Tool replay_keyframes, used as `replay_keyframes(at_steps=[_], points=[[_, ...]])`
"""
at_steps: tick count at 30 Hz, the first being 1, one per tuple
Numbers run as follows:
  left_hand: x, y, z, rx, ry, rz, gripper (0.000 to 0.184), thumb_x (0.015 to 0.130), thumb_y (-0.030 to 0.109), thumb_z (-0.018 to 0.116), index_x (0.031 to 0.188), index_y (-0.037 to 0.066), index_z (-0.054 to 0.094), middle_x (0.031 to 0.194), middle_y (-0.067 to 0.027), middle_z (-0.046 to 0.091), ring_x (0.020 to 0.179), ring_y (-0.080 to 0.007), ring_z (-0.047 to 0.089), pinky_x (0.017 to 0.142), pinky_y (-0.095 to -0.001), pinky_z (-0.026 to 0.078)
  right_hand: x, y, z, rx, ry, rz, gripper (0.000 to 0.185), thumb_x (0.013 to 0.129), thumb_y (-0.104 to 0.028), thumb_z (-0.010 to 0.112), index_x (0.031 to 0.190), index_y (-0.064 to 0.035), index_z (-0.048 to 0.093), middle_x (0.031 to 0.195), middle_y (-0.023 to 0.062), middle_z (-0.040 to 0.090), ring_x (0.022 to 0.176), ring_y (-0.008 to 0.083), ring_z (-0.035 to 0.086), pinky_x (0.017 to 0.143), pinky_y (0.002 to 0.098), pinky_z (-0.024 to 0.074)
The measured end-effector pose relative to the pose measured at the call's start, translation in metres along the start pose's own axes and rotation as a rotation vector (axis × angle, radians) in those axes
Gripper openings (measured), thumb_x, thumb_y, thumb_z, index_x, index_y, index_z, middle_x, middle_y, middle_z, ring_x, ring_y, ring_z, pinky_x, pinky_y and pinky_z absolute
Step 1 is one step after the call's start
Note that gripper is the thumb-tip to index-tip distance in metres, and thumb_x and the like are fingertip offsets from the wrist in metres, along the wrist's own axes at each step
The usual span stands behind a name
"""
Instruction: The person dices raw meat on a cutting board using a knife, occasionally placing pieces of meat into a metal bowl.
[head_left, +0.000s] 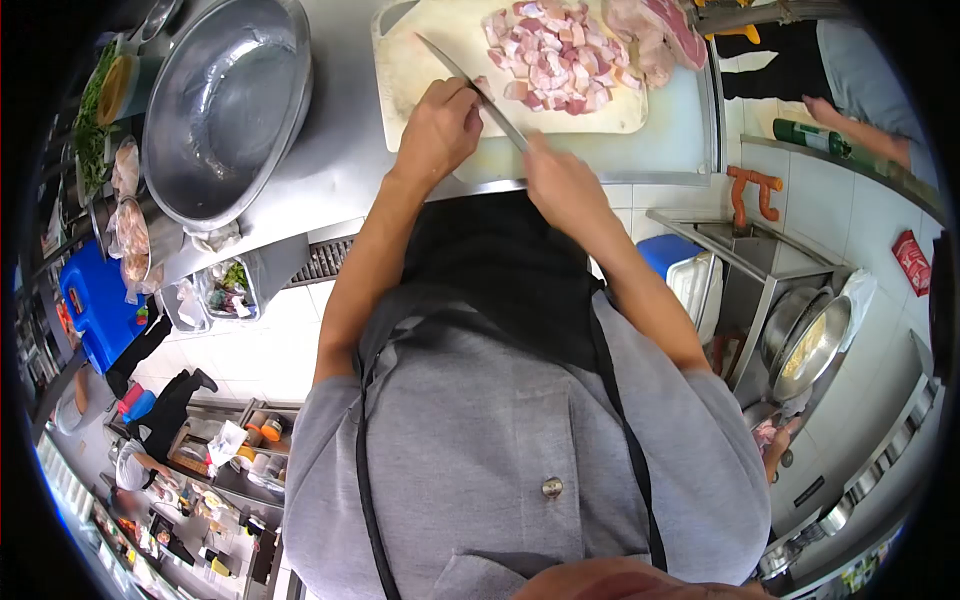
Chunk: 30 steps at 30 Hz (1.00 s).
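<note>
My right hand (560, 180) is closed round the handle of a knife (482, 97), whose blade points up and left over a white cutting board (415, 90). My left hand (440, 122) rests at the board's lower edge, fingers curled beside the blade, at a small piece of meat (481, 83). A pile of cut pink meat (560, 60) lies on the board to the right of the blade. Larger uncut meat (655, 35) sits at the board's upper right corner.
A large metal bowl (228, 110) stands on the steel counter (345, 130) at the left, with bagged meat (130, 235) beyond it. Below are a blue container (100, 300) and a bin (230, 290). Other people stand at the upper right and lower left.
</note>
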<state>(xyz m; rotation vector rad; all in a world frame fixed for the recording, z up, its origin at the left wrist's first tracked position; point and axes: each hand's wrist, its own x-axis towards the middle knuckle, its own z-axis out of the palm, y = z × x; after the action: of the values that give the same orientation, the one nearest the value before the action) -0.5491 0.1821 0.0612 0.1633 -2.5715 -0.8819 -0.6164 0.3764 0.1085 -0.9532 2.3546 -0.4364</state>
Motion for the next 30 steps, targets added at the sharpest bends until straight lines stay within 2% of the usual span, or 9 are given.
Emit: replay_keyframes(at_steps=[2,6,8,11,15,22,24,27,30], points=[[-0.003,-0.001,0.001,-0.037,0.016,-0.001,0.016,0.077,-0.004,0.068,0.093,-0.001,0.068,0.097,-0.0153,0.065,0.089,-0.0362,0.062,0.080,-0.0440,0.054,0.036,-0.009,0.008,0.062,0.105,-0.119,0.017,0.103,-0.018,0.047,0.110,-0.0021,0.048,0.079,0.0307,0.065,0.079,0.0540,0.063,0.071,0.0636,0.0471],[-0.003,-0.007,0.002,-0.031,0.050,-0.026,0.013,0.080,-0.001,0.071,0.093,-0.001,0.068,0.095,-0.0140,0.065,0.084,-0.0332,0.065,0.074,-0.0409,0.054,0.018,0.000,0.002,0.039,0.052,-0.048,0.020,0.103,-0.020,0.047,0.112,-0.0024,0.048,0.082,0.0313,0.066,0.081,0.0542,0.063,0.071,0.0636,0.0467],[-0.006,-0.007,-0.001,-0.133,0.047,-0.100,0.014,0.082,0.001,0.073,0.094,0.000,0.068,0.097,-0.0140,0.065,0.081,-0.0329,0.065,0.072,-0.0400,0.055,-0.015,0.027,0.002,0.040,-0.050,0.013,0.025,0.102,-0.023,0.046,0.115,-0.0019,0.048,0.089,0.0332,0.067,0.085,0.0536,0.066,0.076,0.0633,0.0501],[0.000,-0.007,-0.011,-0.234,0.068,-0.204,0.015,0.082,0.002,0.075,0.095,0.001,0.068,0.100,-0.0140,0.065,0.085,-0.0326,0.066,0.074,-0.0397,0.055,-0.024,0.024,-0.015,-0.051,-0.020,0.074,0.025,0.104,-0.025,0.045,0.114,-0.0014,0.048,0.085,0.0345,0.066,0.084,0.0558,0.065,0.075,0.0646,0.0495],[-0.005,-0.011,-0.026,-0.045,0.135,-0.083,0.018,0.081,0.004,0.075,0.098,0.001,0.069,0.104,-0.0136,0.064,0.093,-0.0349,0.064,0.081,-0.0431,0.055,-0.014,-0.001,-0.022,-0.049,0.029,0.055,0.020,0.104,-0.021,0.046,0.108,-0.0019,0.047,0.081,0.0337,0.066,0.079,0.0563,0.064,0.071,0.0649,0.0496],[-0.008,-0.015,-0.016,-0.011,0.091,-0.071,0.013,0.081,0.003,0.072,0.093,0.000,0.068,0.096,-0.0139,0.065,0.089,-0.0341,0.065,0.078,-0.0424,0.055,-0.024,-0.019,-0.015,-0.169,-0.043,0.046,0.015,0.099,-0.015,0.050,0.106,-0.0013,0.048,0.081,0.0316,0.067,0.079,0.0527,0.067,0.069,0.0622,0.0515],[-0.007,-0.019,-0.014,0.011,0.085,-0.045,0.012,0.081,0.002,0.071,0.093,0.000,0.068,0.093,-0.0140,0.065,0.086,-0.0341,0.066,0.076,-0.0422,0.055,-0.006,-0.017,-0.003,-0.078,0.009,-0.059,0.018,0.095,-0.012,0.050,0.110,-0.0009,0.049,0.084,0.0312,0.068,0.080,0.0519,0.067,0.071,0.0605,0.0528],[-0.009,-0.021,-0.015,-0.027,0.069,-0.073,0.011,0.081,0.001,0.070,0.092,0.000,0.068,0.090,-0.0142,0.065,0.081,-0.0339,0.066,0.072,-0.0409,0.056,0.041,-0.035,0.011,-0.054,0.087,-0.126,0.022,0.094,-0.012,0.051,0.113,-0.0016,0.049,0.088,0.0317,0.068,0.083,0.0517,0.067,0.074,0.0608,0.0525],[-0.009,-0.024,-0.019,-0.020,0.074,-0.068,0.011,0.081,-0.001,0.071,0.092,0.000,0.068,0.089,-0.0136,0.065,0.077,-0.0323,0.067,0.070,-0.0394,0.056,0.030,-0.024,0.014,-0.064,0.062,-0.076,0.021,0.097,-0.015,0.050,0.113,-0.0020,0.049,0.086,0.0315,0.068,0.083,0.0525,0.066,0.074,0.0621,0.0513]])
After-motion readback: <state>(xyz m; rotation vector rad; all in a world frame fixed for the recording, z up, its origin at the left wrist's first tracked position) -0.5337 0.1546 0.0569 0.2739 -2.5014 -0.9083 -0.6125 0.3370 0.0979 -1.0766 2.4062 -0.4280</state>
